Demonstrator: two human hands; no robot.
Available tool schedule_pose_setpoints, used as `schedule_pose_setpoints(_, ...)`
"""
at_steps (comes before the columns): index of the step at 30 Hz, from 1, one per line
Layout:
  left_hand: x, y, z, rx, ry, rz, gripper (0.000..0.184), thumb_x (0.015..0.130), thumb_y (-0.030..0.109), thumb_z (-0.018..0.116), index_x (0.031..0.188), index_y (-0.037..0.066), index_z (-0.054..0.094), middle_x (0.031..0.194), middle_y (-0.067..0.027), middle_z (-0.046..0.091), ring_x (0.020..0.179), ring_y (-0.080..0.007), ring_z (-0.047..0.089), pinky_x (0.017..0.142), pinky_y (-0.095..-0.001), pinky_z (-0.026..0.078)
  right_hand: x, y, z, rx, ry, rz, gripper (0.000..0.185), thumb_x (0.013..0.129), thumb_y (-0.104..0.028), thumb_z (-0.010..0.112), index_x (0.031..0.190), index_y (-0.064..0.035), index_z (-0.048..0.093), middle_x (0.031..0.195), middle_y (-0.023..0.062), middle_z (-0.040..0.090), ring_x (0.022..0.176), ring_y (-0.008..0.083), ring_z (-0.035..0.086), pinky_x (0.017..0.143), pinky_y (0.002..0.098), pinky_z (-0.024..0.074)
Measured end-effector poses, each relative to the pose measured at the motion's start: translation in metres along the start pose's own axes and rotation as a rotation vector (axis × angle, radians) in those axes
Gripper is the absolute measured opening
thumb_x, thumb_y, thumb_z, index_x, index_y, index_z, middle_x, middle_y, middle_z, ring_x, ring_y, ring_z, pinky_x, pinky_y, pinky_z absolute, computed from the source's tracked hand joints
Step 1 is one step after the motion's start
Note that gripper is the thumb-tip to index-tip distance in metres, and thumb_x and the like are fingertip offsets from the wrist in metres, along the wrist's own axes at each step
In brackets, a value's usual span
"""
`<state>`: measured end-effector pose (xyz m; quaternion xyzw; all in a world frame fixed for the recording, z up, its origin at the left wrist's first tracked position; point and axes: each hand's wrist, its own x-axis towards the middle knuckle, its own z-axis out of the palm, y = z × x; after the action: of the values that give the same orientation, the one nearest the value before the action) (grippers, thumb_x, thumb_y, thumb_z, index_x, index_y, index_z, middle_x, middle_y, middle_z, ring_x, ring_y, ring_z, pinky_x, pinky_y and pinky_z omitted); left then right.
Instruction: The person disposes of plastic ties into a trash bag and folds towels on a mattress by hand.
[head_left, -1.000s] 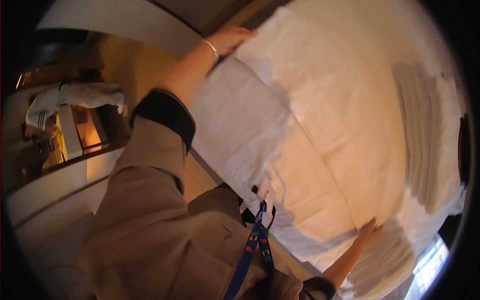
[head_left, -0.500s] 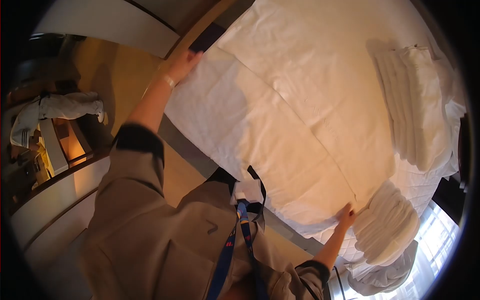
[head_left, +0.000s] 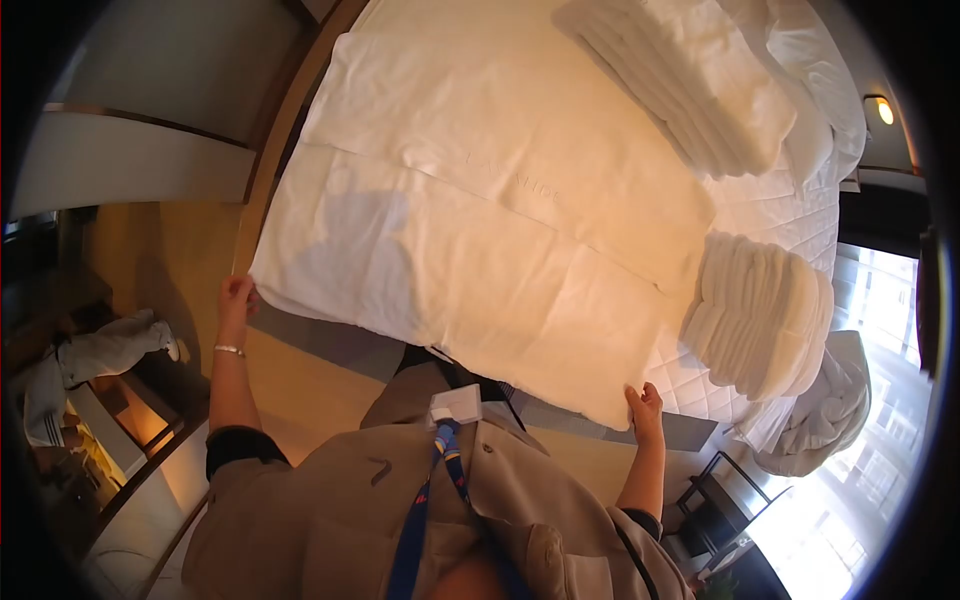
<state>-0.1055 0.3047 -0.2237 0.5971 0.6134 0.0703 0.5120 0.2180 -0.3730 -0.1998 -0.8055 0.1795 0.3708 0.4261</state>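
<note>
A large white towel [head_left: 480,250] with raised lettering lies spread over the bed, a crosswise seam or fold line running along it. My left hand [head_left: 238,296] pinches its near left corner at the bed's edge. At the near right corner, my right hand [head_left: 646,402] has its fingers closed on the towel's edge. The near edge hangs slightly toward my body between the two hands. A shadow falls on the towel's left half.
Two stacks of folded white towels, a large one [head_left: 690,85] and a smaller one [head_left: 762,315], sit on the quilted white bed cover [head_left: 695,380]. Bunched grey-white cloth [head_left: 825,415] is beyond, near a bright window [head_left: 880,450]. A person in white clothes [head_left: 105,350] is at far left.
My left hand has come from the towel's far left side to its near left corner. My right hand is now at the near right corner. The view has turned, showing more of the window.
</note>
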Motion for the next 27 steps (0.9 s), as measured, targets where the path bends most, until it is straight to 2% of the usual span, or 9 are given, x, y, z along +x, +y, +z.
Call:
schedule_pose_setpoints(3, 0.005, 0.025, 0.016, 0.082, 0.112, 0.058, 0.033, 0.082, 0.040, 0.062, 0.077, 0.008, 0.053, 0.065, 0.0007, 0.052, 0.053, -0.0093, 0.049, 0.046, -0.0244, 0.043, 0.006, 0.018, 0.014, 0.114, -0.040, 0.214, 0.035, 0.082, -0.020, 0.063, 0.108, 0.0009, 0.053, 0.094, 0.0067, 0.062, 0.079, 0.0151, 0.060, 0.067, 0.0283, 0.0494)
schedule_pose_setpoints(5, 0.013, 0.030, 0.034, 0.288, -0.026, -0.200, 0.041, 0.078, 0.044, 0.065, 0.069, 0.006, 0.053, 0.059, -0.0010, 0.050, 0.045, -0.0118, 0.045, 0.040, -0.0267, 0.041, -0.006, 0.025, 0.025, 0.139, -0.029, 0.205, 0.032, 0.082, -0.022, 0.063, 0.106, -0.0021, 0.055, 0.093, 0.0058, 0.062, 0.077, 0.0151, 0.060, 0.062, 0.0279, 0.0500)
schedule_pose_setpoints(9, 0.035, 0.002, 0.022, -0.092, -0.059, -0.472, 0.039, 0.074, 0.042, 0.070, 0.070, 0.007, 0.054, 0.052, -0.0032, 0.048, 0.042, -0.0143, 0.046, 0.036, -0.0275, 0.039, -0.026, 0.024, 0.031, 0.049, -0.026, 0.417, 0.035, 0.081, -0.022, 0.063, 0.112, -0.0073, 0.054, 0.095, 0.0050, 0.061, 0.072, 0.0133, 0.059, 0.055, 0.0252, 0.0483)
schedule_pose_setpoints(12, 0.032, -0.004, 0.023, -0.358, -0.008, -0.595, 0.030, 0.074, 0.034, 0.071, 0.075, 0.009, 0.055, 0.049, -0.0027, 0.047, 0.040, -0.0136, 0.045, 0.036, -0.0257, 0.038, -0.037, -0.009, 0.040, 0.276, 0.108, 0.240, 0.042, 0.082, -0.014, 0.058, 0.122, -0.0101, 0.048, 0.096, 0.0067, 0.060, 0.065, 0.0112, 0.056, 0.048, 0.0211, 0.0433)
schedule_pose_setpoints(15, 0.022, 0.031, 0.022, -0.288, 0.132, -0.505, 0.019, 0.077, 0.023, 0.069, 0.078, 0.010, 0.056, 0.056, -0.0015, 0.053, 0.040, -0.0122, 0.048, 0.033, -0.0208, 0.038, -0.040, -0.085, 0.038, 0.750, 0.259, -0.017, 0.059, 0.080, 0.002, 0.049, 0.135, -0.0170, 0.037, 0.090, 0.0077, 0.056, 0.057, 0.0082, 0.047, 0.039, 0.0172, 0.0314)
schedule_pose_setpoints(16, 0.021, 0.059, 0.022, -0.514, 0.077, -0.465, 0.018, 0.077, 0.022, 0.069, 0.079, 0.010, 0.056, 0.059, -0.0008, 0.055, 0.042, -0.0106, 0.050, 0.033, -0.0187, 0.040, -0.026, -0.090, 0.027, 0.835, 0.227, -0.135, 0.057, 0.080, 0.001, 0.050, 0.133, -0.0143, 0.038, 0.090, 0.0076, 0.056, 0.056, 0.0081, 0.047, 0.038, 0.0170, 0.0309)
schedule_pose_setpoints(18, 0.045, 0.109, 0.016, -0.758, -0.046, -0.333, 0.013, 0.079, 0.020, 0.066, 0.081, 0.010, 0.058, 0.067, 0.0009, 0.060, 0.047, -0.0060, 0.055, 0.036, -0.0135, 0.045, 0.015, -0.106, -0.008, 0.880, 0.200, -0.224, 0.031, 0.082, -0.008, 0.054, 0.113, -0.0028, 0.051, 0.077, 0.0031, 0.054, 0.051, 0.0064, 0.045, 0.036, 0.0159, 0.0299)
schedule_pose_setpoints(20, 0.065, 0.188, 0.026, -0.719, -0.157, -0.218, 0.013, 0.081, 0.020, 0.065, 0.078, 0.011, 0.056, 0.065, 0.0011, 0.058, 0.049, -0.0060, 0.055, 0.038, -0.0128, 0.046, 0.039, -0.172, -0.021, 0.827, 0.180, -0.322, 0.015, 0.084, -0.015, 0.057, 0.095, -0.0038, 0.056, 0.068, 0.0006, 0.051, 0.048, 0.0045, 0.042, 0.037, 0.0163, 0.0310)
schedule_pose_setpoints(27, 0.185, 0.311, 0.162, -0.677, -0.260, -0.065, 0.022, 0.085, 0.024, 0.059, 0.079, 0.003, 0.054, 0.066, -0.0053, 0.055, 0.055, -0.0136, 0.054, 0.048, -0.0254, 0.049, 0.215, -0.264, -0.016, 0.991, -0.047, -0.371, 0.010, 0.085, -0.012, 0.058, 0.089, -0.0046, 0.052, 0.074, 0.0030, 0.053, 0.054, 0.0086, 0.045, 0.044, 0.0213, 0.0364)
